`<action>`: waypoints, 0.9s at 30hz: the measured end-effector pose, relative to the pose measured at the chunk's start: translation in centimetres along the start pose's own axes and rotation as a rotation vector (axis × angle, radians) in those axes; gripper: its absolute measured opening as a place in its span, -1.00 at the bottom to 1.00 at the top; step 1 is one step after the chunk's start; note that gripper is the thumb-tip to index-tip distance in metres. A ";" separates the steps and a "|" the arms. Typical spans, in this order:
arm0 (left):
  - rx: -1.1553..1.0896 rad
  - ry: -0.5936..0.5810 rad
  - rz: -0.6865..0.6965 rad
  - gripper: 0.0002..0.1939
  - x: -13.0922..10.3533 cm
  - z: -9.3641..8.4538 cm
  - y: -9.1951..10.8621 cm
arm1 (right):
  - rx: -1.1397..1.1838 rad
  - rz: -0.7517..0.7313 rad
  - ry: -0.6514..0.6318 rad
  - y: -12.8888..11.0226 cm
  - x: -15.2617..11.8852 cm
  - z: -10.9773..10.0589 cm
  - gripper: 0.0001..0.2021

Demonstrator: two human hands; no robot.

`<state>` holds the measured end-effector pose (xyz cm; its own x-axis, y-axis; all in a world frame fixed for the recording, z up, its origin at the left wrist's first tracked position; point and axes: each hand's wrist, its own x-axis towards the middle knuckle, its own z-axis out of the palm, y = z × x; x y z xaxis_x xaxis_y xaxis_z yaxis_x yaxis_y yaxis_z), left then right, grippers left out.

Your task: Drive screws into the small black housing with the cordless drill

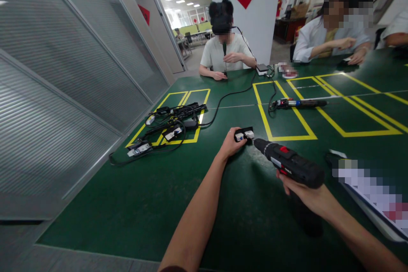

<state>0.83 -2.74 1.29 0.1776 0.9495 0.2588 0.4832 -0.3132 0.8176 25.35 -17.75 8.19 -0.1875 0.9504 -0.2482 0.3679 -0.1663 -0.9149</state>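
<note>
1. Left side of the bench [127, 212]: black cables [188, 110] piled over yellow tape, too tangled to tell which plug goes where.
2. Person [237, 46] across from us, headgear blurred out.
3. Left hand [232, 143] is pinching a small black piece [245, 130] with white labels, mid-bench. Fingers cover its left end, and can't tell if it's flat down or slightly lifted.
4. Drill [290, 161] points at that piece; its chuck crowds the near right corner, so can't say if the bit's touching.
5. Right hand [301, 191] is wrapped round the drill's grip, fingers partly hidden. Grip bottom's lost in shadow.
6. Far right: pixelated package [366, 182], cut off by the frame.
</note>
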 end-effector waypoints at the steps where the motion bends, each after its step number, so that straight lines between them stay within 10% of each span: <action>1: -0.002 0.000 -0.006 -0.50 0.0 0.0 0.1 | 0.000 -0.005 -0.005 0.0 0.0 -0.1 -0.83; 27: 0.011 0.003 0.012 -0.50 0.0 0.0 -0.4 | 0.008 -0.008 -0.022 -0.5 -0.1 -0.1 -0.81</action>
<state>0.64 -2.66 0.95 0.1805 0.9458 0.2701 0.4905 -0.3246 0.8087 25.24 -17.75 8.74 -0.2102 0.9457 -0.2480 0.3589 -0.1613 -0.9193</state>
